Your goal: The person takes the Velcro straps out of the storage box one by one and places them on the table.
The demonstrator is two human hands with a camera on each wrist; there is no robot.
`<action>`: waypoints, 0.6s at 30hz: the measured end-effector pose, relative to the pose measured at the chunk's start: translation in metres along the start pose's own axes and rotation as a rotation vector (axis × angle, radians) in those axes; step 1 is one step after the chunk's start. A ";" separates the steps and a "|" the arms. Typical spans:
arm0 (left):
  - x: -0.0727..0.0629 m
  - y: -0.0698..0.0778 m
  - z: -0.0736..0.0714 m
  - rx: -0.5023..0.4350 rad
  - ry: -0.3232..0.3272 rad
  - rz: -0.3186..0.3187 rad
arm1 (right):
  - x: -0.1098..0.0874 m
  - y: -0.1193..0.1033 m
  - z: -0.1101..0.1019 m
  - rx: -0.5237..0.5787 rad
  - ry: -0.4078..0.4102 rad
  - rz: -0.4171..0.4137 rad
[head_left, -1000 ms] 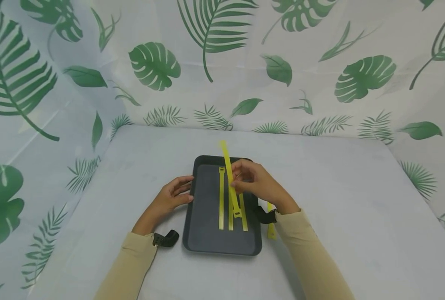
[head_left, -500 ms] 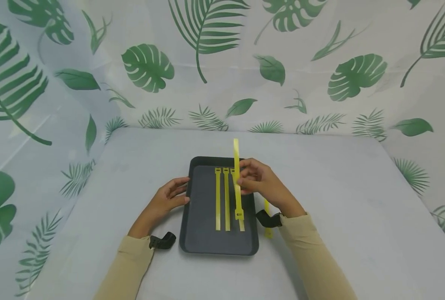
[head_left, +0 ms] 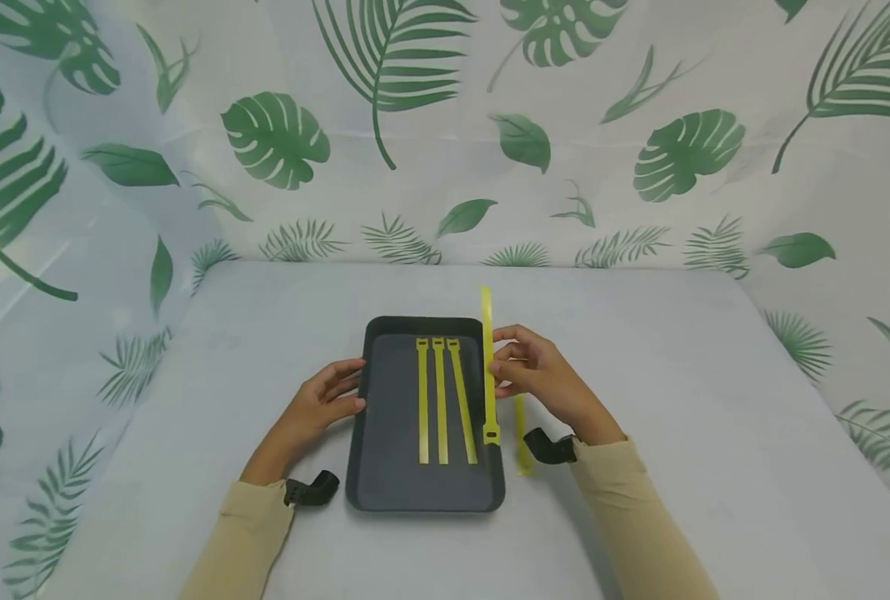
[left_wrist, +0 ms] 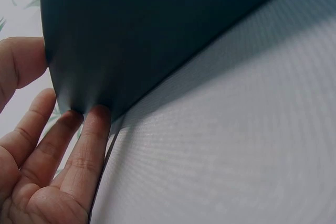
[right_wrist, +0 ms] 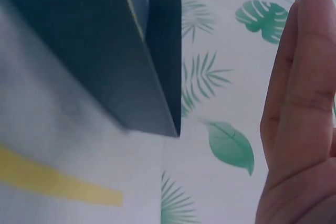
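In the head view my right hand (head_left: 542,379) pinches a yellow hook-and-loop cable tie (head_left: 487,333) between thumb and fingers. The tie stands lengthwise, its slotted head low, overlapping the right rim of a dark grey tray (head_left: 385,475). Inside the tray lie three more yellow ties, slotted heads at the far end: a left one (head_left: 423,404), a middle one (head_left: 441,404) and a slanted right one (head_left: 462,404). Fingertips of my left hand (head_left: 317,408) touch the tray's left side. The left wrist view shows those fingers (left_wrist: 84,163) fairly straight against the dark wall.
Another yellow tie (head_left: 522,433) lies on the white table (head_left: 640,358) just right of the tray, partly beneath my right wrist. A black wrist camera (head_left: 550,447) sits there too. Behind the table hangs a white leaf-print cloth (head_left: 415,183).
My right hand has carried its tie rightward, from over the tray to its right rim, uncovering the ties inside. The left hand stays at the tray's left side. The head view has shifted slightly.
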State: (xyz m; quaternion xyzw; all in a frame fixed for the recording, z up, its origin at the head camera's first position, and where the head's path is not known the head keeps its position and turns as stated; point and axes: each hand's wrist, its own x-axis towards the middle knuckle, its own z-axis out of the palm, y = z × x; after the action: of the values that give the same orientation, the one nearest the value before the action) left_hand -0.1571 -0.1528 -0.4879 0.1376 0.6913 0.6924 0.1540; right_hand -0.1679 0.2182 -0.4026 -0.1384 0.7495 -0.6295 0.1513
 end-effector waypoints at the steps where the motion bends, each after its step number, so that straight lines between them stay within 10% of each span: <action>1: 0.000 0.000 0.000 0.008 0.004 -0.004 | -0.002 0.001 -0.002 0.002 0.002 -0.001; 18: -0.002 0.002 0.002 0.039 0.005 -0.002 | -0.026 0.015 -0.031 -0.022 0.042 0.022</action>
State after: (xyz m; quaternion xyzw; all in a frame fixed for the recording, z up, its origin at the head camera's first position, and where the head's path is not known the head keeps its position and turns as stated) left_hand -0.1547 -0.1517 -0.4857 0.1381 0.7051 0.6792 0.1501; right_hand -0.1567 0.2589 -0.4112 -0.1188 0.7610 -0.6221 0.1407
